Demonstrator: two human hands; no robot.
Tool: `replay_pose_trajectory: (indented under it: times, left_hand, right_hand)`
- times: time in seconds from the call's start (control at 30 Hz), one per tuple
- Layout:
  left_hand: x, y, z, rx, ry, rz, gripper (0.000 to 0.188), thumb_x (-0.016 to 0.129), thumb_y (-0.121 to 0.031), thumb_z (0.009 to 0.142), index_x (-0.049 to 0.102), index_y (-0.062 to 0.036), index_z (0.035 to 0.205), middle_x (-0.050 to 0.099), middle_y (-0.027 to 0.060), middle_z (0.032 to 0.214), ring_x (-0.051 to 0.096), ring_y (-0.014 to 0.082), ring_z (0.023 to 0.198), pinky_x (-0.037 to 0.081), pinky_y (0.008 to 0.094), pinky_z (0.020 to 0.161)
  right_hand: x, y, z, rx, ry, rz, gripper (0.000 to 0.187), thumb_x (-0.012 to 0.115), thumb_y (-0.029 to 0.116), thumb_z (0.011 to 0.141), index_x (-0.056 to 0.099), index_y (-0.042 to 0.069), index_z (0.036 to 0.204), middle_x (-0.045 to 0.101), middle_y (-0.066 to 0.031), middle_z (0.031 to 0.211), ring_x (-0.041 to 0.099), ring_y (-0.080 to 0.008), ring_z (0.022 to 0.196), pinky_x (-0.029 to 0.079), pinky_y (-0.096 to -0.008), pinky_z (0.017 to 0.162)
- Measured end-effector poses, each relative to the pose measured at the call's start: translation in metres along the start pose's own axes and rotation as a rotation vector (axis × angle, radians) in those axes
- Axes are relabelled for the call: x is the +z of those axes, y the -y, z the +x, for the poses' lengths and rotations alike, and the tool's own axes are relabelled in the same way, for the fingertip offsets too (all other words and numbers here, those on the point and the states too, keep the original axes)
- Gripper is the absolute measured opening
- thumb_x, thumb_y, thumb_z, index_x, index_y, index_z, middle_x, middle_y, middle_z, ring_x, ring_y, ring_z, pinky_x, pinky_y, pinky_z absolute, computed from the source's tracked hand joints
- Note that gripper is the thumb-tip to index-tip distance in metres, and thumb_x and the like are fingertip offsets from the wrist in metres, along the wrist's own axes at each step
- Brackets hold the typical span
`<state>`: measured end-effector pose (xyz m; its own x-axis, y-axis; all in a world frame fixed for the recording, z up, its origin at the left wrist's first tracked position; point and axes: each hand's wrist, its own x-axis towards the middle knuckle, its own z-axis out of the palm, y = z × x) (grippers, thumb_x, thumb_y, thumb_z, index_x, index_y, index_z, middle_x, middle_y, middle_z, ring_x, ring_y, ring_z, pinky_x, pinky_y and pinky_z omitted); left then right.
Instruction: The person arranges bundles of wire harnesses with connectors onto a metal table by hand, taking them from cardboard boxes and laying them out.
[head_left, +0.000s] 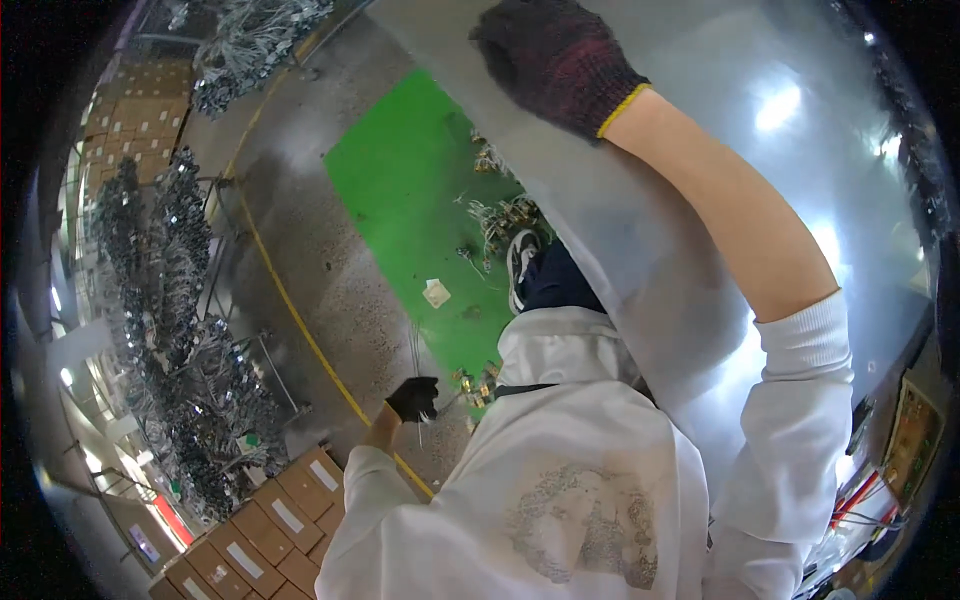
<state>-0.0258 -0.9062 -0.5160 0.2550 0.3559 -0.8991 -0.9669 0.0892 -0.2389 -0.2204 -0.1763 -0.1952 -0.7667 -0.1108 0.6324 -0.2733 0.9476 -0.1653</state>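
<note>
My left hand (414, 399), in a black glove, hangs low beside my body with its fingers closed round some thin pale cables (416, 345). Brassy connector-like pieces (476, 386) show just to the right of it; whether they belong to the same cables is unclear. Out over the far left part of the grey metal tabletop (690, 240) reaches my right hand (560, 65), in a dark red-and-black knit glove with a yellow cuff. Its fingers are dark and smeared, and nothing can be made out in them.
Bundles of cables with metal ends (505, 222) lie beside my shoe (522, 265) on a green floor area (400, 170). A pale scrap (437, 293) is there too. Racks hung with cable bundles (165, 300) and stacked cardboard boxes (265, 535) stand to the left, past a yellow floor line (290, 300).
</note>
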Motion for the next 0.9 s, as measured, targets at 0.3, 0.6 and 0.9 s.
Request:
replay_pose_trajectory:
  times: [0.3, 0.6, 0.9]
  left_hand:
    - [0.224, -0.152, -0.101, 0.584, -0.174, 0.508, 0.036, 0.063, -0.029, 0.102, 0.064, -0.0118, 0.133, 0.071, 0.0106, 0.098, 0.067, 0.0292, 0.062, 0.057, 0.0515, 0.057]
    - [0.380, -0.208, -0.320, 1.549, -0.393, 0.904, 0.050, 0.070, -0.006, 0.089, 0.059, -0.0020, 0.138, 0.059, 0.0026, 0.087, 0.061, 0.0207, 0.072, 0.055, 0.0390, 0.065]
    - [0.605, -0.191, -0.449, 2.656, -0.368, 1.288, 0.033, 0.061, -0.021, 0.104, 0.065, 0.0016, 0.128, 0.073, 0.0166, 0.127, 0.072, 0.0286, 0.112, 0.058, 0.0398, 0.099]
  right_hand:
    - [0.004, 0.002, -0.014, 0.065, 0.103, -0.153, 0.028, 0.066, 0.025, 0.095, 0.073, 0.011, 0.119, 0.072, -0.0129, 0.125, 0.067, -0.0352, 0.117, 0.053, -0.0490, 0.102]
    - [-0.026, 0.039, -0.044, 0.055, 0.064, -0.030, 0.021, 0.066, 0.024, 0.093, 0.074, 0.011, 0.107, 0.072, -0.0115, 0.114, 0.068, -0.0322, 0.108, 0.054, -0.0473, 0.096]
    - [-0.078, 0.116, -0.042, -0.028, 0.048, 0.570, 0.088, 0.084, 0.036, 0.081, 0.046, 0.011, 0.157, 0.054, -0.0194, 0.151, 0.059, -0.0382, 0.131, 0.046, -0.0484, 0.114]
